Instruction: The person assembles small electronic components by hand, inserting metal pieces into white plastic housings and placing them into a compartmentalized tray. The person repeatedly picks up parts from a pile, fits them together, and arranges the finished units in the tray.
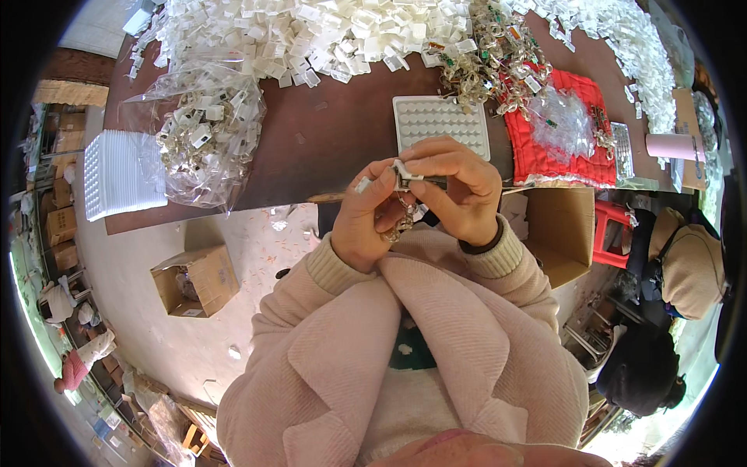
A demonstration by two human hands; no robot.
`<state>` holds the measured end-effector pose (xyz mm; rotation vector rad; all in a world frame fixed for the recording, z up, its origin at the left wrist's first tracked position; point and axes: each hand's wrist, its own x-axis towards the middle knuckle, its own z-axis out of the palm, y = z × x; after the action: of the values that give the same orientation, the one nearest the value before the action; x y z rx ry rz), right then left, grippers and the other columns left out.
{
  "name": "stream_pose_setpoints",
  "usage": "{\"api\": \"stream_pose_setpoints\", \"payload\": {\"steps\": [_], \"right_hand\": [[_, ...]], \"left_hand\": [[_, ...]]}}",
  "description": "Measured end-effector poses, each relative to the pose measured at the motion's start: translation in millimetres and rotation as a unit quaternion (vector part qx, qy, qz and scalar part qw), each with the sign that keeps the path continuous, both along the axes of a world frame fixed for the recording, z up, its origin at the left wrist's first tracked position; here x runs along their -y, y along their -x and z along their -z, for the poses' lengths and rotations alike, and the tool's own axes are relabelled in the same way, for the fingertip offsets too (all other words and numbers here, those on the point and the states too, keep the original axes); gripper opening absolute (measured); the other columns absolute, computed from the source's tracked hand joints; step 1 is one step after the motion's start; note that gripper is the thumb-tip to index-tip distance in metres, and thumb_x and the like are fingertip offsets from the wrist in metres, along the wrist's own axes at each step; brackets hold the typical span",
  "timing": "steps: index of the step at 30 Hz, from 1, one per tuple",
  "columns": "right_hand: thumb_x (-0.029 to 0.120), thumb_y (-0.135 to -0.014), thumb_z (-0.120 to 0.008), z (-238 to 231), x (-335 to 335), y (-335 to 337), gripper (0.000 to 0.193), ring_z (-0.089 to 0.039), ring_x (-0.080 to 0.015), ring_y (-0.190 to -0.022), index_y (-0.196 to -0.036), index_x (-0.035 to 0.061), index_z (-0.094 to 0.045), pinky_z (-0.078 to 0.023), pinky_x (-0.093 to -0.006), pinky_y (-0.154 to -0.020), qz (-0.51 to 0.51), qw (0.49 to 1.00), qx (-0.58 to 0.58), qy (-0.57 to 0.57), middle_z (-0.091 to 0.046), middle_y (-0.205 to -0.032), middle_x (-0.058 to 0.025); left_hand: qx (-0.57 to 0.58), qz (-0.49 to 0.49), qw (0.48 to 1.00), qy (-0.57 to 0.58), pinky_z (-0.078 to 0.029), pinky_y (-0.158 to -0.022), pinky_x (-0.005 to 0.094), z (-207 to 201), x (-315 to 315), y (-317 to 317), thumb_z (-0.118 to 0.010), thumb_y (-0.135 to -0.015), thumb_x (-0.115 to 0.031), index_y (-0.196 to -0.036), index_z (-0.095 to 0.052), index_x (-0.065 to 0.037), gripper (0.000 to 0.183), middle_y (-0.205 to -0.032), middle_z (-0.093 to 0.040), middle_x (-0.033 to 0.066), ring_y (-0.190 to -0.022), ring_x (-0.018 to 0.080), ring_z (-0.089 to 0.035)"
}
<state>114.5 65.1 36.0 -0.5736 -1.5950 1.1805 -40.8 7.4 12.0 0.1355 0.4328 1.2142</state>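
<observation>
In front of my chest, above the table's near edge, both hands pinch one small white and dark plastic piece (401, 176). My left hand (362, 218) closes round its left side, thumb and fingers pressed together. From the right, my right hand (468, 194) grips the piece between thumb and fingertips. Shiny, partly see-through links (401, 224) dangle beneath it beside my left fingers. Another white bit (362, 184) shows at the left fingers. Just beyond my hands lies a white tray (442, 124) with rows of small hollows.
White plastic pieces (311, 35) are heaped along the table's far side. A see-through bag (210, 132) of assembled pieces and stacked white trays (124, 175) stand left. Right are tangled shiny parts (494, 58) and red cloth (572, 159). Cardboard boxes (198, 280) sit below the table.
</observation>
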Motion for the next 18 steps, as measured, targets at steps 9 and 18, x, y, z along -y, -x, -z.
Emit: {"api": "stream_pose_setpoints", "payload": {"steps": [9,18], "right_hand": [[-0.012,-0.075,-0.069,8.4,0.7,3.3,0.03,-0.067,-0.0291,-0.102,-0.101,0.0012,-0.071,-0.054,-0.0377,-0.088,0.034,0.99,0.05,-0.127,-0.068,-0.108,-0.0136],[-0.008,-0.078,-0.069,14.0,5.5,10.2,0.028,-0.067,-0.0318,-0.103,-0.105,0.0003,-0.069,-0.055,-0.0389,-0.087,0.082,0.98,0.06,-0.171,-0.069,-0.109,-0.0154]], "left_hand": [[-0.003,-0.047,0.995,0.091,-0.032,-0.044,0.0145,0.8,2.7,-7.8,-0.065,-0.098,-0.027,-0.112,-0.061,-0.01,0.022,-0.09,-0.063,-0.0031,-0.056,0.0003,-0.044],[-0.009,-0.059,0.997,0.048,-0.032,-0.044,0.0156,12.5,8.5,-11.1,-0.067,-0.097,-0.033,-0.104,-0.059,-0.015,0.021,-0.089,-0.06,-0.0052,-0.057,0.0006,-0.044]]}}
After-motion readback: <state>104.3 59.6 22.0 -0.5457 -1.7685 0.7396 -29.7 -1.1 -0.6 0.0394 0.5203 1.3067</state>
